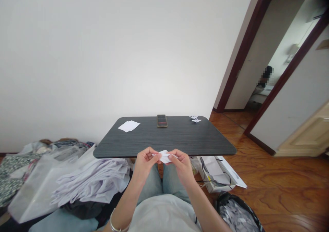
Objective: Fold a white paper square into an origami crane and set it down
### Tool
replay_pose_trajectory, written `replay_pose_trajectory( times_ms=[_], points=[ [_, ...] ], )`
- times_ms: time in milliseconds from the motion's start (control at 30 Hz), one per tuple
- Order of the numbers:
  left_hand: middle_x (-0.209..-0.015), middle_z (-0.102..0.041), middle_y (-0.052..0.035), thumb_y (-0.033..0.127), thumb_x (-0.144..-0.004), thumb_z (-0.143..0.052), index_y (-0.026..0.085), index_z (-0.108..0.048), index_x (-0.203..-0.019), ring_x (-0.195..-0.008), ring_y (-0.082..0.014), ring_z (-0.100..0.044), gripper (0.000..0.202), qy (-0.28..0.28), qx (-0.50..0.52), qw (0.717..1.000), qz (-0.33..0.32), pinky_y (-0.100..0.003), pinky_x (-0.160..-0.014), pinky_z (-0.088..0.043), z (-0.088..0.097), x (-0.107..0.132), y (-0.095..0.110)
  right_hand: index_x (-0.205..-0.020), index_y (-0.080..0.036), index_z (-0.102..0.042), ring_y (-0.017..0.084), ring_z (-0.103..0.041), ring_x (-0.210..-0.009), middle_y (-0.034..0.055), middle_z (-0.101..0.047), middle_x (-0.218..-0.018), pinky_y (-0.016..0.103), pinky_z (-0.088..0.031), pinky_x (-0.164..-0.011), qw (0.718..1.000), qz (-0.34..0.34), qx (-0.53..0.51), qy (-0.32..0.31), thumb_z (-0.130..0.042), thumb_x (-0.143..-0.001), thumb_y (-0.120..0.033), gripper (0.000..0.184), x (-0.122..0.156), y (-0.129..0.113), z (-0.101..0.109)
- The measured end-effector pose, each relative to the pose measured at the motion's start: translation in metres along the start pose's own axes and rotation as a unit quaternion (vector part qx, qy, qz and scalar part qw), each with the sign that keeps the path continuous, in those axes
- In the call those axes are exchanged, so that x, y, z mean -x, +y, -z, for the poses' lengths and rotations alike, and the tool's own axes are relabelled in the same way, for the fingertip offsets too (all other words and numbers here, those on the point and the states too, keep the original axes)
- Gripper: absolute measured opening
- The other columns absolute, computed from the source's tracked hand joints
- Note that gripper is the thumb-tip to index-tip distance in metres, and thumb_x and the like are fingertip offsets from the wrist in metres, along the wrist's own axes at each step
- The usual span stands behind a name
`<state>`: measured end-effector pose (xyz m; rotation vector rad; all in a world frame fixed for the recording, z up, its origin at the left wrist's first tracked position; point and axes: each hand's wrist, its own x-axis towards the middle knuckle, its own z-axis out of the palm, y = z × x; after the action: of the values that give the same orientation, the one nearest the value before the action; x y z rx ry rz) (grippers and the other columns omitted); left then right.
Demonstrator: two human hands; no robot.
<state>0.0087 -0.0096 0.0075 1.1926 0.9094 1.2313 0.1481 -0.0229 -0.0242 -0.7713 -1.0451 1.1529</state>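
Okay, paper [165, 157]: small, white, already folded, in the air between both hands at the counter's near edge, over the lap. Can't tell whether it touches the edge. Layers too small to read.

Left grip [144, 162]: narrow, thumb on top, fingers under, pinching the paper's left end. Right grip [182, 163]: same on the right end. Both loaded, neither free.

Step looks like shaping or creasing a fold by hand. To do it well, I'd say: pin the layers with one grip and let the other do the folding, not both at once. Line up edges and points before pressing; a crease in the wrong place won't come out of thin paper. Run a thumb from the middle out to the tip. Light pinch at the points, they'd crumple or tear first. If the crease comes out soft, press it on the counter [164, 141]; the middle and front have room.

Further out: phone [162, 120] at the far edge, around centre. Loose sheets [128, 126] far left, overlapping. Two folded birds [196, 120] far right, close together, well clear of the hands. Below: clothes [95, 179] heaped left, box [219, 187] and black bag [253, 215] right.
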Motion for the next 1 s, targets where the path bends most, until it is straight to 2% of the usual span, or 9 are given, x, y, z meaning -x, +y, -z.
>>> replay_pose_trajectory(
  times_ms=[167, 300, 533, 867, 1000],
  points=[
    [-0.056, -0.065, 0.0007, 0.030, -0.060, -0.074, 0.015, -0.055, -0.062, -0.050, -0.0109, -0.058, 0.025, 0.010, -0.036, 0.999, -0.011, -0.021, -0.053, -0.045, 0.003, -0.002, -0.002, -0.076, -0.017, -0.067, 0.015, -0.060, -0.062, 0.0024, -0.067, -0.069, 0.025, -0.052, -0.055, 1.000, -0.022, -0.010, -0.019, -0.066, -0.071, -0.038, 0.022, -0.001, -0.003, 0.001],
    [-0.057, -0.064, 0.0012, 0.029, -0.062, -0.072, 0.015, -0.055, -0.062, -0.051, -0.0116, -0.059, 0.022, 0.014, -0.071, 0.997, -0.030, -0.022, -0.053, -0.045, 0.003, -0.002, -0.003, -0.088, -0.018, -0.064, 0.016, -0.062, -0.061, 0.0021, -0.068, -0.070, 0.025, -0.053, -0.053, 0.999, -0.045, -0.018, 0.001, -0.070, -0.066, -0.040, 0.032, -0.002, -0.006, 0.000],
    [-0.058, -0.065, 0.0012, 0.027, -0.065, -0.070, 0.016, -0.057, -0.063, -0.053, -0.0119, -0.060, 0.017, 0.000, -0.095, 0.995, -0.041, -0.021, -0.054, -0.046, 0.003, 0.001, -0.004, -0.064, -0.014, -0.067, 0.013, -0.060, -0.049, 0.0014, -0.066, -0.055, 0.024, -0.051, -0.051, 0.996, -0.084, 0.029, 0.001, -0.073, -0.062, -0.041, 0.028, -0.004, -0.009, 0.001],
    [-0.057, -0.066, -0.0006, 0.031, -0.066, -0.068, 0.014, -0.061, -0.061, -0.052, -0.0128, -0.060, 0.019, 0.003, -0.081, 0.996, -0.024, -0.023, -0.055, -0.049, 0.004, -0.001, 0.000, -0.064, -0.014, -0.067, 0.013, -0.060, -0.049, 0.0018, -0.067, -0.056, 0.024, -0.051, -0.049, 0.996, -0.086, 0.038, 0.003, -0.074, -0.061, -0.040, 0.027, -0.003, -0.009, 0.002],
    [-0.057, -0.066, -0.0010, 0.030, -0.065, -0.069, 0.014, -0.063, -0.062, -0.052, -0.0129, -0.060, 0.017, 0.006, -0.085, 0.996, -0.025, -0.023, -0.055, -0.049, 0.004, -0.002, 0.000, -0.068, -0.014, -0.068, 0.014, -0.063, -0.051, 0.0025, -0.069, -0.060, 0.023, -0.051, -0.050, 0.993, -0.096, 0.055, -0.029, -0.075, -0.060, -0.038, 0.026, -0.004, -0.007, 0.005]
  ],
)
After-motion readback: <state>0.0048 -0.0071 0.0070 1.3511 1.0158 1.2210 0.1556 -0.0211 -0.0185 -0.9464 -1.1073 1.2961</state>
